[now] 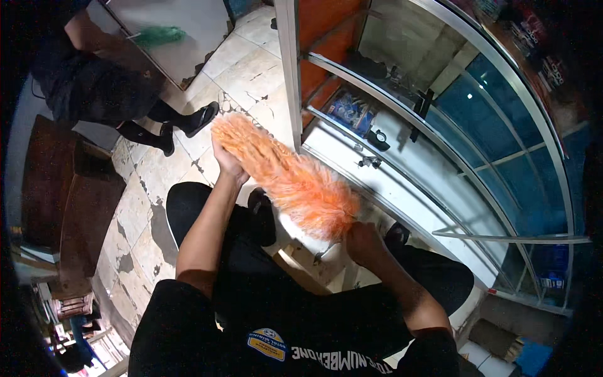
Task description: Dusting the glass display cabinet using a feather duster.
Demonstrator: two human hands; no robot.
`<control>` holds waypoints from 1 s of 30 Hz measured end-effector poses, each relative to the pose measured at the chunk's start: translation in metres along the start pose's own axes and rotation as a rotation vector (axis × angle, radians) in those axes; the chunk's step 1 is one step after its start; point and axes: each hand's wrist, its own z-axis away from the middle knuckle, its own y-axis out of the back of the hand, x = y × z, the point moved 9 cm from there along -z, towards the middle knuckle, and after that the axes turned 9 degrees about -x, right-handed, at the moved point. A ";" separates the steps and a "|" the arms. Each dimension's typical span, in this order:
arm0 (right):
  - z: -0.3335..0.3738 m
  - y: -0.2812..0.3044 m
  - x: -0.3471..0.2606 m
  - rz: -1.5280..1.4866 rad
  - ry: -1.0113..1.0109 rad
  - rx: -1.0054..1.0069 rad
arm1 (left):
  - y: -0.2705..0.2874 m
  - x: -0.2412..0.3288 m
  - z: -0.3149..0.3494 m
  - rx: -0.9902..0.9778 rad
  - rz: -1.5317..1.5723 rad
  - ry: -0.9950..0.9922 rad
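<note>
A fluffy orange duster [286, 179] stretches between my two hands, slanting from far left down to near right above the tiled floor. My left hand [230, 162] grips its far end from the side, the fingers partly buried behind the fluff. At the near end, my right hand [364, 244] is closed around the duster's base; any handle is hidden inside the fist. To the right of the duster stands a glass display case [402, 166] with a white bottom and metal frame.
Inside the case lie a blue package [350, 113] and small dark parts [370, 162]. At the upper left another person [100, 81] stands holding a green duster [157, 36]. A brown wooden piece of furniture [94, 201] stands on the left. The floor tiles [242, 78] are cracked.
</note>
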 end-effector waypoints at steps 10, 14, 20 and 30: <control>0.018 0.050 0.024 -0.215 -0.013 0.486 | 0.047 0.001 -0.007 0.125 -0.431 0.074; 0.013 0.044 0.024 -0.262 -0.050 0.350 | 0.052 0.004 -0.007 0.213 -0.511 0.026; 0.010 0.022 -0.002 -0.106 0.056 0.276 | 0.055 0.011 -0.016 0.063 -0.258 -0.178; 0.004 0.021 0.015 -0.337 -0.161 0.230 | 0.010 -0.016 0.006 0.000 -0.051 0.103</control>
